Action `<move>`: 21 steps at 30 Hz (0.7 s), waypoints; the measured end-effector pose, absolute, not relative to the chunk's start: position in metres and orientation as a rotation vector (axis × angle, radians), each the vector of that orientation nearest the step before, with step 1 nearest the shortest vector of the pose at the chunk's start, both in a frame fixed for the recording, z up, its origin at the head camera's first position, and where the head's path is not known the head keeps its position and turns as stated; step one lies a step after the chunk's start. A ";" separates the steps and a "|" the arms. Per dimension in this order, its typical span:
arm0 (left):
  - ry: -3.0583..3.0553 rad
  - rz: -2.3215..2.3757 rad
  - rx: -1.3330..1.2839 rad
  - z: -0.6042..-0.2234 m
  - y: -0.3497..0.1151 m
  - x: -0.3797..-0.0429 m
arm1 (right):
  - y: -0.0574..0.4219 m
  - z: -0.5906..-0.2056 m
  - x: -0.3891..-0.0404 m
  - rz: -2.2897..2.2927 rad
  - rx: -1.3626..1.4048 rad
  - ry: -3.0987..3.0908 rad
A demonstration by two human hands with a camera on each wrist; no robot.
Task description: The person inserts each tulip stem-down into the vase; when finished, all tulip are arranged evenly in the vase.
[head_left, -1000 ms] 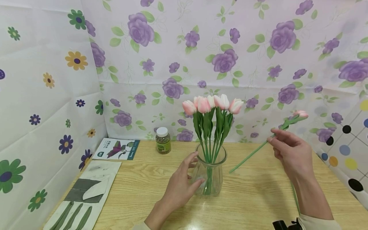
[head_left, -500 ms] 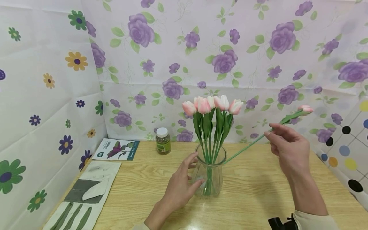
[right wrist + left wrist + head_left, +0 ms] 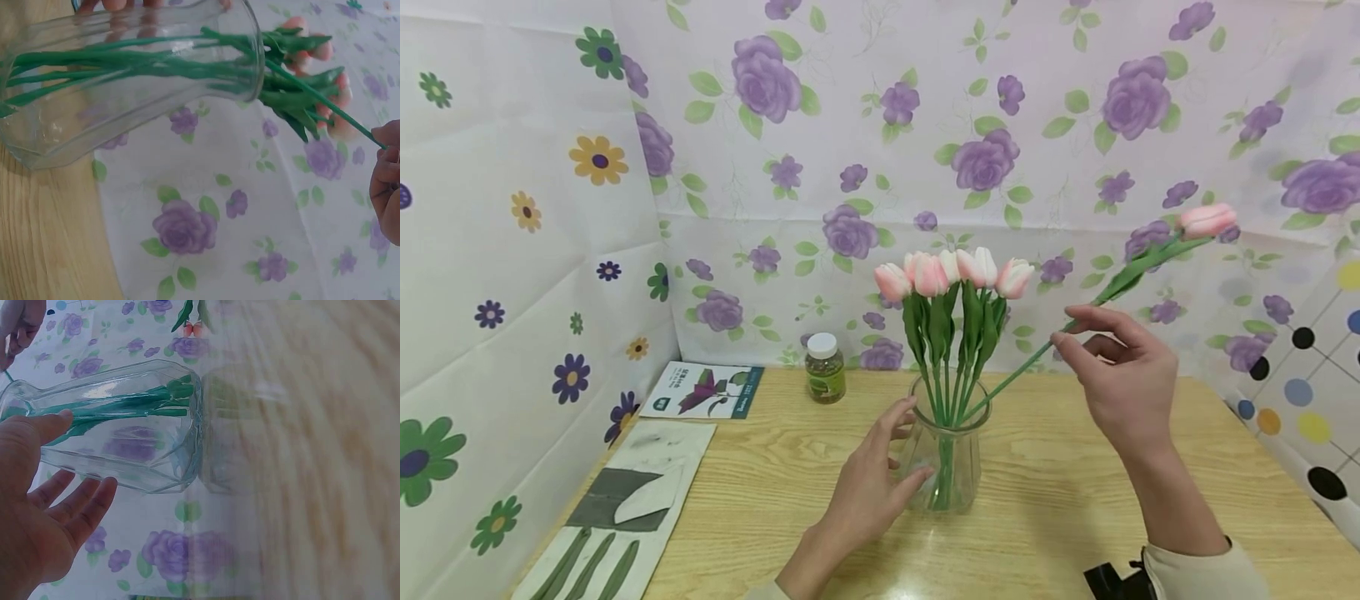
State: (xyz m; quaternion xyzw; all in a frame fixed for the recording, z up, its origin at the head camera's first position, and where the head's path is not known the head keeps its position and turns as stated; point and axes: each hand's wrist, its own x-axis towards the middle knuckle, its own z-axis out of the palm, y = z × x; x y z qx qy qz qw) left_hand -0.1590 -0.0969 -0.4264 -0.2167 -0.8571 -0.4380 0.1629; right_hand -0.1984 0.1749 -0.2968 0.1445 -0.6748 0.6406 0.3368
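Observation:
A clear glass vase stands upright on the wooden table, holding several pink and white tulips with green leaves. My left hand steadies it from the left, thumb on the near side and fingers curved round it. On the right, my right hand pinches the stem of a single pink tulip between thumb and forefinger. That stem slants down to the left, and its lower end lies just inside the vase mouth in the right wrist view. The tulip stem crosses the rim there.
A small jar with a white lid stands behind and left of the vase. A printed booklet and a long printed packet lie along the left side. Floral cloth hangs behind the table.
My right hand has moved left and up with the tulip, and the stem's tip has gone from beside the vase to inside its mouth. The left hand has stayed at the vase.

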 end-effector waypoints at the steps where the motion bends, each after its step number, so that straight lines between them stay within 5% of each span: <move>1: -2.445 -1.250 -0.619 -0.426 -0.097 -0.159 | 0.172 -0.297 -0.197 1.608 0.411 -1.790; 21: -2.448 -1.252 -0.628 -0.427 -0.098 -0.159 | 0.124 -0.327 -0.190 0.973 0.981 -2.003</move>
